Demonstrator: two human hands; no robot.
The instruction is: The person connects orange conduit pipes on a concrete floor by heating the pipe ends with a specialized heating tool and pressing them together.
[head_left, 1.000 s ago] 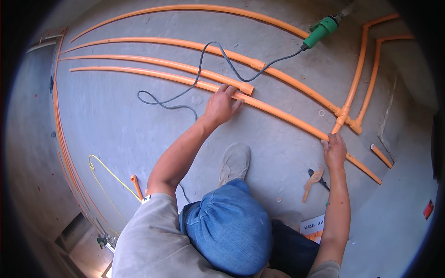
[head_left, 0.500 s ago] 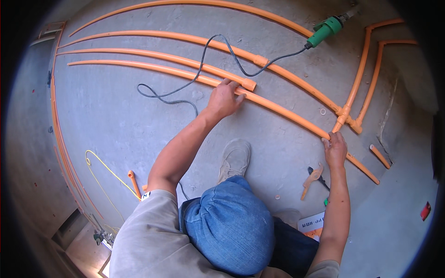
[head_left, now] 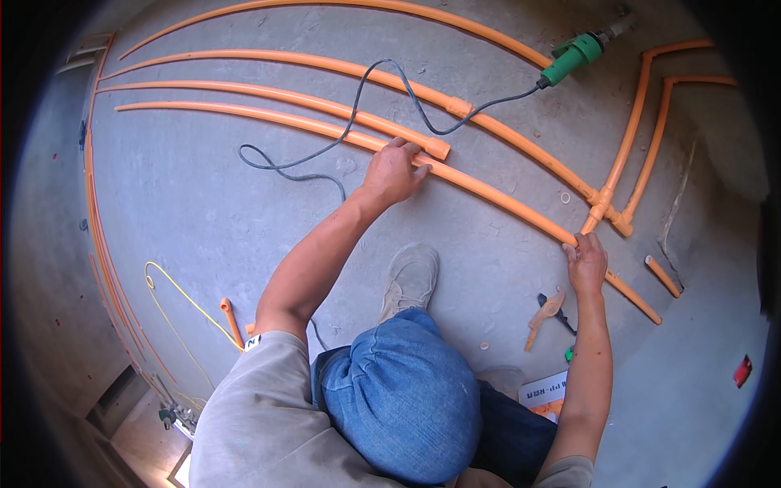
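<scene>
A long orange plastic pipe (head_left: 503, 202) lies across the floor from the far left to the near right. My left hand (head_left: 394, 172) is closed around it near the middle, fingers over the top. Closer to the right end, my right hand (head_left: 586, 264) also grips the pipe, which passes under its fingers. Just beyond my left hand is a second orange pipe ending in a coupling (head_left: 438, 148). Past the right hand, a joined orange fitting (head_left: 603, 198) links several pipes.
A green-handled heating tool (head_left: 573, 59) lies at the back, its dark cord (head_left: 355, 106) looping across the pipes. Nearby are an orange cutter-like tool (head_left: 543, 317), a short pipe piece (head_left: 663, 277), a printed box (head_left: 541, 394), a yellow cord (head_left: 189, 293) and a small red object (head_left: 742, 371).
The whole view has shifted very slightly. Both hands keep their grip on the same pipe, with no visible movement along it.
</scene>
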